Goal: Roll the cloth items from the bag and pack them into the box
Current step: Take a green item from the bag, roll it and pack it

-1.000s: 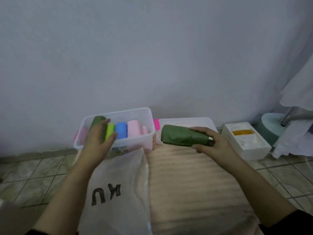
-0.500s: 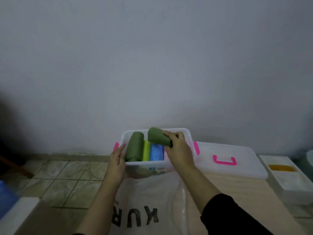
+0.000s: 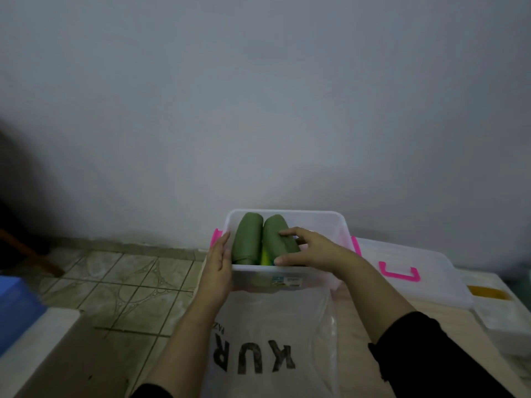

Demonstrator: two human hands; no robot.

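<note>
A clear plastic box (image 3: 324, 222) with pink latches stands against the wall. Two dark green cloth rolls lie in it side by side: one (image 3: 247, 239) at the left, the second (image 3: 274, 237) on top of the yellow-green and blue rolls (image 3: 265, 258). My right hand (image 3: 310, 249) rests over the second green roll, fingers curled around it. My left hand (image 3: 218, 259) lies flat against the box's left outer wall. The clear plastic bag (image 3: 273, 340) with dark letters lies in front of the box.
The box's lid (image 3: 408, 271) with a pink handle lies to the right. Beyond it sits a white tray (image 3: 500, 305) with something amber inside. A blue object (image 3: 14, 308) and a white ledge are at the left, on tiled floor.
My right hand carried the green roll from the right over to the box and set it down next to the first green roll. My left hand moved to the box's left side.
</note>
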